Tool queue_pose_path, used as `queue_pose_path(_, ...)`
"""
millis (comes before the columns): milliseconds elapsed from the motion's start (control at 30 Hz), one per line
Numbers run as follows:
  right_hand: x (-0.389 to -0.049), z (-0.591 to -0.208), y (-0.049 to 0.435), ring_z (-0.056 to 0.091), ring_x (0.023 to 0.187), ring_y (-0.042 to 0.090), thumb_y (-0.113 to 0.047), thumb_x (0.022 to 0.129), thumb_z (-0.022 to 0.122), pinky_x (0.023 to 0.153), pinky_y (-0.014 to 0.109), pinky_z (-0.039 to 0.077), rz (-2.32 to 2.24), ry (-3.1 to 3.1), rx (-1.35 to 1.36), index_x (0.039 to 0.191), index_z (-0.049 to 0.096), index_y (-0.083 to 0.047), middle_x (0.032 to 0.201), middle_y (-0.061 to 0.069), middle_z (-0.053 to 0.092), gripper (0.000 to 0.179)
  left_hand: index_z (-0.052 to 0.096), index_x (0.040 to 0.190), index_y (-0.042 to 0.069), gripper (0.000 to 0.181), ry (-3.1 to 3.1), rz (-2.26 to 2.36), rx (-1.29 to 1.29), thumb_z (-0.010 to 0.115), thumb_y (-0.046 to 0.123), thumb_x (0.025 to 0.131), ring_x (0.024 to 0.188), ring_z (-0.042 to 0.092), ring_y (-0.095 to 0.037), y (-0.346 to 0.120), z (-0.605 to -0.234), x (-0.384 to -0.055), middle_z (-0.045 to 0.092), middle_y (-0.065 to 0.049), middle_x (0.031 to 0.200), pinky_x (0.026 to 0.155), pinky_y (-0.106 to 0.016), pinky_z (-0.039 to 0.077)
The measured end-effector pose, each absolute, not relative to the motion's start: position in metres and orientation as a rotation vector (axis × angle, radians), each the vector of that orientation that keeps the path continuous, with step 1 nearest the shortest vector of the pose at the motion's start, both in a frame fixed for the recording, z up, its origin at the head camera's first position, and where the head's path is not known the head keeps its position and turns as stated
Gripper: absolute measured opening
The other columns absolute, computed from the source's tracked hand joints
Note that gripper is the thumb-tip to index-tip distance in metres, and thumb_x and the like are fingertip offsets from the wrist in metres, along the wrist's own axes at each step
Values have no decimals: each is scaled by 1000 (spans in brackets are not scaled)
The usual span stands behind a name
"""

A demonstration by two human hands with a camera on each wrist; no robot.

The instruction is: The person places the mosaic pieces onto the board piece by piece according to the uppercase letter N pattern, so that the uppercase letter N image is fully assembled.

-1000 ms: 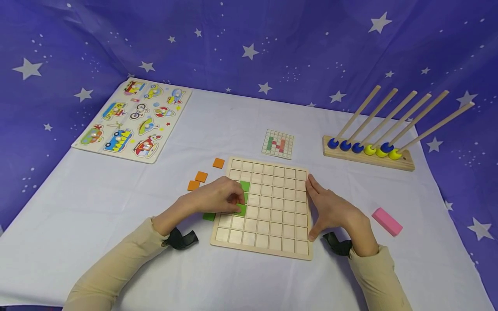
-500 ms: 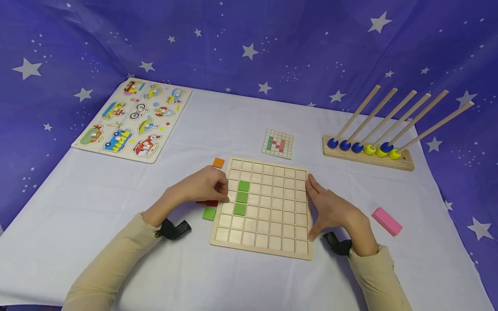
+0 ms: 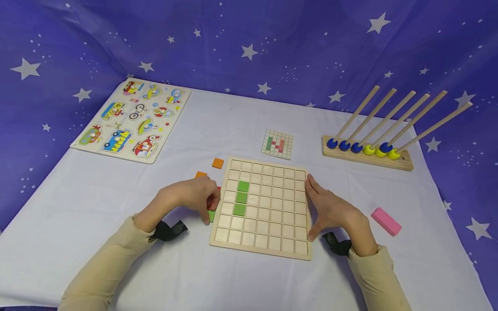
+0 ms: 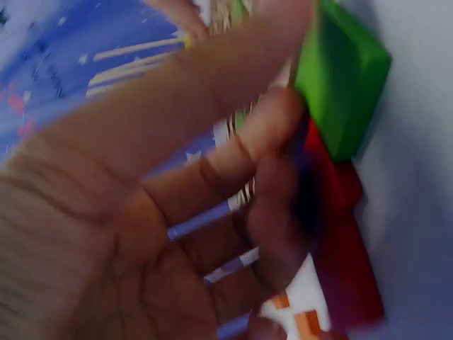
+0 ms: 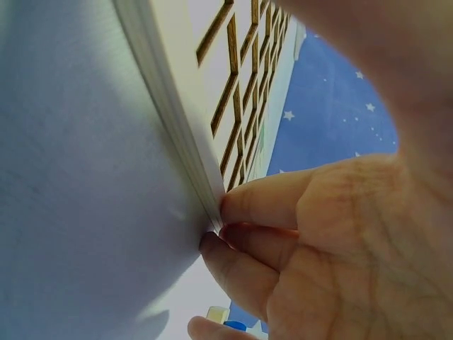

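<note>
My left hand (image 3: 196, 196) is over the small tiles at the board's left edge. Its thumb and forefinger stand apart beside a green square tile (image 4: 343, 78), which lies on the cloth; whether they touch it is unclear. Red tiles (image 4: 347, 262) lie next to that tile, mostly hidden by the hand in the head view. On the wooden grid board (image 3: 260, 249), three green tiles (image 3: 241, 197) form a column near the left side. My right hand (image 3: 334, 211) rests along the board's right edge, thumb and fingers spread, fingertips (image 5: 241, 205) against its side.
Orange tiles (image 3: 218, 163) lie left of the board. A pattern card (image 3: 277, 144) lies behind it. A transport picture puzzle (image 3: 132, 121) stands back left, a peg stand with beads (image 3: 367, 153) back right. A pink block (image 3: 386, 221) is at right.
My left hand has let go of the lowest green tile in the column and moved left off the board, then down to the loose green tile. The right hand stays put.
</note>
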State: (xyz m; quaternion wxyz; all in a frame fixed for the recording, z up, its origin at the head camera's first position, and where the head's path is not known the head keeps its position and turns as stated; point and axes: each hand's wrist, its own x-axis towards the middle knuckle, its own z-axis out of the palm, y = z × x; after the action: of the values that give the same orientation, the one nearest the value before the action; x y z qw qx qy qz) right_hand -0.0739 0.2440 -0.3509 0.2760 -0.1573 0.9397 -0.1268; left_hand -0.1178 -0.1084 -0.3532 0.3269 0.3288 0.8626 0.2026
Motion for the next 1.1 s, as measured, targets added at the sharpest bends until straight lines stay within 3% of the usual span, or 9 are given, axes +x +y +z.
queue_pose_path(267,-74,-350,244,16,143,47,-40,48,94,110,61,25,-351,2523,-433,150,4,9,159,25,-5,144,63,75,11,19,2453,506,839,78,0,68,62,46,-10,-111,-350,-123,53,2,67,59,-24,39)
queue_pose_path(467,-74,-351,244,16,143,48,-39,48,95,110,61,25,-352,2523,-433,150,4,9,159,26,-5,145,64,85,11,19,2578,552,873,76,3,73,72,51,-13,-117,-356,-133,59,0,80,67,-28,44)
queue_pose_path(733,-74,-350,245,15,143,48,-39,48,95,109,61,25,-360,2523,-440,149,4,10,158,26,-4,145,62,87,12,22,2636,835,907,79,5,75,68,55,-9,-119,-372,-143,64,4,75,66,-26,46)
queue_pose_path(1100,-74,-350,244,15,144,46,-41,48,94,110,62,23,-353,2524,-439,150,4,9,159,26,-5,145,70,94,8,17,2585,1119,843,77,6,79,79,66,-13,-119,-381,-148,74,-4,90,73,-31,53)
